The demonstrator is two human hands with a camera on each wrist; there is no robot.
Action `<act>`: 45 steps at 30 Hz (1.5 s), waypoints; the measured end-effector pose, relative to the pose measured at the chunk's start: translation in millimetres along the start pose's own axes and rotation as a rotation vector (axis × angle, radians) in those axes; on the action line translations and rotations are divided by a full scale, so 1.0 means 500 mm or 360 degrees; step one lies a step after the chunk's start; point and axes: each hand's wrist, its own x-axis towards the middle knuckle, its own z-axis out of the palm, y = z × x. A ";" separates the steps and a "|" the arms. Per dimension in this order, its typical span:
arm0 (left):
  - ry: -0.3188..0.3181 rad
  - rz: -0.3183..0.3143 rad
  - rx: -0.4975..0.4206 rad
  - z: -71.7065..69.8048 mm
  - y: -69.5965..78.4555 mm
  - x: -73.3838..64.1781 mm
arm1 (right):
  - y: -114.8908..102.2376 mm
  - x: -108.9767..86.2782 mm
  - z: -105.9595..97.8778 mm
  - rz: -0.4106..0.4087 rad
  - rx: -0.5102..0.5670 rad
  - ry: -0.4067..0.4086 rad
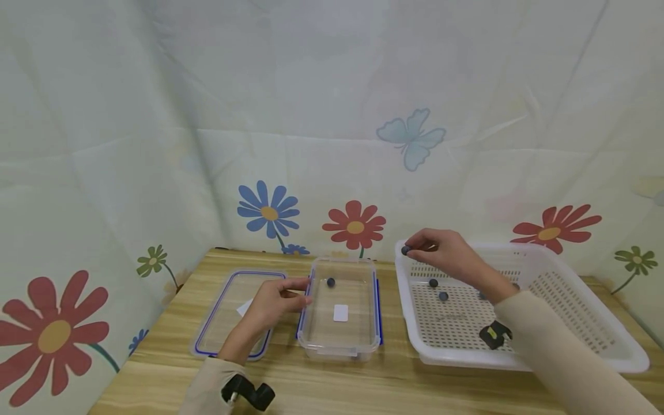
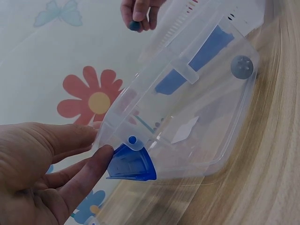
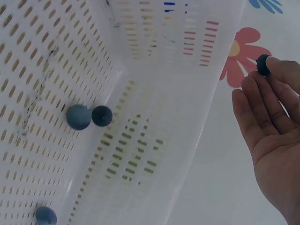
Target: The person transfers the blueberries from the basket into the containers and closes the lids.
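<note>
My right hand (image 1: 447,252) pinches a blueberry (image 3: 263,65) between thumb and fingertips, up at the left rim of the white basket (image 1: 467,362). Its other fingers are extended in the right wrist view. On the left, my left hand (image 1: 271,306) grips the side of a clear plastic box (image 1: 339,350), the thumb at a blue latch (image 2: 133,164) that hangs folded down. Inside that box, a blueberry (image 1: 331,282) sits toward the back. Several more blueberries lie in the basket, among them one by its left wall (image 1: 433,283) and a paler blueberry (image 3: 78,116) against it.
Left of the box, its clear lid with a blue seal (image 1: 207,323) lies on the wooden table (image 1: 311,386), partly behind my left hand. A white label (image 1: 340,313) shows through the box. A flowered curtain (image 1: 332,161) hangs behind the table.
</note>
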 end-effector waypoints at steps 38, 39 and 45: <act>-0.0021 -0.0008 -0.0016 -0.002 -0.008 0.004 | -0.046 0.040 0.118 -0.0088 0.0104 -0.0216; -0.0020 -0.0010 -0.0015 -0.002 -0.008 0.004 | -0.046 0.040 0.119 -0.0088 0.0101 -0.0217; -0.0025 0.0003 -0.0011 -0.001 -0.008 0.004 | -0.048 0.039 0.121 -0.0065 0.0082 -0.0215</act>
